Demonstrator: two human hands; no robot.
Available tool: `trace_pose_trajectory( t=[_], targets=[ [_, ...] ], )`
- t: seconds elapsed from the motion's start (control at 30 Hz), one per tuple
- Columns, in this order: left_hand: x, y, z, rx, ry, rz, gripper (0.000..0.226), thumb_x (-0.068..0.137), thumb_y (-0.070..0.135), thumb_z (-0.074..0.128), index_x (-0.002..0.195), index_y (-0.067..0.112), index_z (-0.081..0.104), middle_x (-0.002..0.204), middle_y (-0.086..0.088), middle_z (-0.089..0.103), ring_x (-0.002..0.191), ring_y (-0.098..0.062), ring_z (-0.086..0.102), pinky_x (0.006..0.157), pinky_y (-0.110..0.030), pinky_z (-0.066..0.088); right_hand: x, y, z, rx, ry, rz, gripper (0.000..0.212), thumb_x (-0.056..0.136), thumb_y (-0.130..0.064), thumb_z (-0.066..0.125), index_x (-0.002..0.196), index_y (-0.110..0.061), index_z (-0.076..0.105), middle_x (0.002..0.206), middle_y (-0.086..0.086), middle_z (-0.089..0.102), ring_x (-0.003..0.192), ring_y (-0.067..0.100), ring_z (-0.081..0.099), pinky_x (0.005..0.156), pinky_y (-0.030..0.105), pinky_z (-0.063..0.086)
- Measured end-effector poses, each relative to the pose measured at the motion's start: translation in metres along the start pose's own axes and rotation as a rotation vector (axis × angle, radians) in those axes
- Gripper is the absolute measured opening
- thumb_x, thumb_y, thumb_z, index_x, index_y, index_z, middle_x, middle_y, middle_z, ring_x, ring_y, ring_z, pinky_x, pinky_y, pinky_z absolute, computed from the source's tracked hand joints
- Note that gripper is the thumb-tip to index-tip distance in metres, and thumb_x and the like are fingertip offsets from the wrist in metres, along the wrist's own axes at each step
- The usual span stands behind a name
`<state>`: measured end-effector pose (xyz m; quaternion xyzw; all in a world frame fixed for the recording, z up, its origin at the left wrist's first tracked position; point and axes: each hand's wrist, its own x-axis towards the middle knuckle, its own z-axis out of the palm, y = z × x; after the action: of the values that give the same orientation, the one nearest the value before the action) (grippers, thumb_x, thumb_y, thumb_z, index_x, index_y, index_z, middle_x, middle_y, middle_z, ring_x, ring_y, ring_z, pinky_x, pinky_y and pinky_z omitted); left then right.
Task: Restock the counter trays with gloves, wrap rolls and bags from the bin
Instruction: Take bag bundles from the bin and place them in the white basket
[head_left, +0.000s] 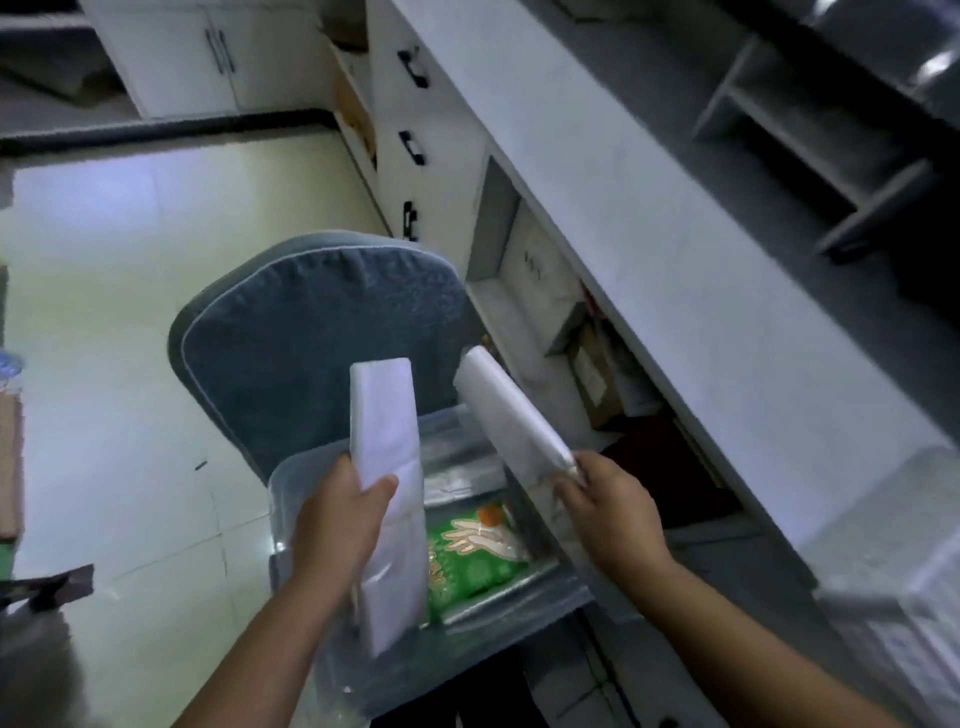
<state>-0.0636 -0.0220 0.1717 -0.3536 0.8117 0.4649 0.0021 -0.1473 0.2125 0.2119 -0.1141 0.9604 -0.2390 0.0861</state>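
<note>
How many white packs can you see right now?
2. One white pack in the left hand, the other white pack in the right hand, both above the bin; more may be hidden inside.

Left hand (337, 519), right hand (613, 514) (both clenched)

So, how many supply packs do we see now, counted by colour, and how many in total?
White: 2, the left white pack gripped by the left hand, the right white pack pinched by the right hand
Green: 1, the green pack lying in the clear bin
Total: 3
</note>
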Motion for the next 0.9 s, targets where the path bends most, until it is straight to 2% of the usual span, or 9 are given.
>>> trace_pose_trajectory(
  t=[0.07,0.13,0.23,0.37,0.47,0.57,0.63,0.73,0.9],
  targets=[
    [-0.003,0.037,0.006,-0.026,-0.02,0.088,0.013,0.083,0.031,0.061,0.087,0.024,0.051,0.075,0.006,0.057,0.072,-0.023,0.055,0.057,-0.028,0.037,-0.017,0.008,-0.034,0.068,0.067,0.075,0.009,0.085,-0.028,0.057,0.084,-0.019,0.058,0.075,-0.001,0.061,0.067,0.019,0.058,0.06,0.037,0.048],
    [-0.012,0.074,0.016,-0.057,-0.049,0.187,0.015,0.081,0.027,0.065,0.085,0.025,0.051,0.07,0.016,0.052,0.065,-0.015,0.053,0.052,-0.021,0.032,-0.033,0.02,-0.065,0.132,0.141,0.152,0.009,0.085,-0.028,0.056,0.077,-0.023,0.057,0.068,-0.003,0.058,0.062,0.012,0.055,0.056,0.037,0.046],
    [-0.033,0.124,0.039,-0.145,-0.14,0.299,0.015,0.08,0.019,0.068,0.086,0.021,0.054,0.072,0.01,0.057,0.064,-0.004,0.053,0.053,-0.019,0.036,-0.059,0.042,-0.107,0.193,0.286,0.259,0.017,0.085,-0.025,0.057,0.07,-0.018,0.053,0.061,-0.003,0.054,0.058,0.01,0.051,0.054,0.034,0.042],
    [-0.071,0.175,0.075,-0.179,-0.265,0.417,0.018,0.081,0.02,0.068,0.071,0.023,0.053,0.069,0.009,0.06,0.061,-0.005,0.055,0.048,-0.021,0.037,-0.097,0.079,-0.158,0.307,0.424,0.405,0.015,0.084,-0.022,0.059,0.073,-0.013,0.059,0.067,0.002,0.059,0.065,0.018,0.056,0.056,0.031,0.042],
    [-0.1,0.2,0.102,-0.215,-0.363,0.469,0.011,0.081,0.023,0.067,0.075,0.024,0.058,0.072,0.005,0.065,0.067,-0.013,0.062,0.054,-0.027,0.045,-0.126,0.114,-0.192,0.504,0.543,0.509,0.019,0.084,-0.023,0.059,0.077,-0.006,0.062,0.076,0.016,0.065,0.069,0.032,0.061,0.057,0.036,0.049],
    [-0.125,0.222,0.129,-0.229,-0.394,0.509,0.01,0.08,0.023,0.068,0.074,0.022,0.06,0.07,0.007,0.066,0.066,-0.012,0.063,0.054,-0.028,0.047,-0.149,0.15,-0.222,0.665,0.646,0.595,0.016,0.086,-0.025,0.058,0.078,-0.013,0.063,0.074,0.007,0.067,0.064,0.024,0.065,0.047,0.026,0.05],
    [-0.141,0.234,0.143,-0.225,-0.401,0.531,0.011,0.08,0.023,0.068,0.074,0.024,0.059,0.07,0.009,0.066,0.066,-0.008,0.062,0.053,-0.025,0.045,-0.156,0.177,-0.239,0.714,0.686,0.631,0.012,0.088,-0.025,0.057,0.082,-0.017,0.062,0.08,0.006,0.068,0.07,0.023,0.067,0.051,0.027,0.052],
    [-0.162,0.246,0.163,-0.229,-0.433,0.524,0.008,0.081,0.028,0.067,0.079,0.03,0.06,0.071,0.01,0.068,0.065,-0.005,0.065,0.053,-0.024,0.047,-0.15,0.218,-0.253,0.761,0.738,0.668,0.006,0.084,-0.02,0.057,0.086,-0.014,0.057,0.089,0.013,0.065,0.077,0.028,0.064,0.064,0.035,0.052],
    [-0.189,0.266,0.192,-0.247,-0.393,0.544,0.011,0.08,0.027,0.067,0.079,0.037,0.061,0.074,0.016,0.069,0.064,-0.003,0.065,0.054,-0.026,0.049,-0.121,0.265,-0.244,0.892,0.729,0.751,0.015,0.083,-0.014,0.054,0.095,-0.007,0.049,0.093,0.013,0.059,0.083,0.03,0.06,0.073,0.038,0.05]
  ],
)
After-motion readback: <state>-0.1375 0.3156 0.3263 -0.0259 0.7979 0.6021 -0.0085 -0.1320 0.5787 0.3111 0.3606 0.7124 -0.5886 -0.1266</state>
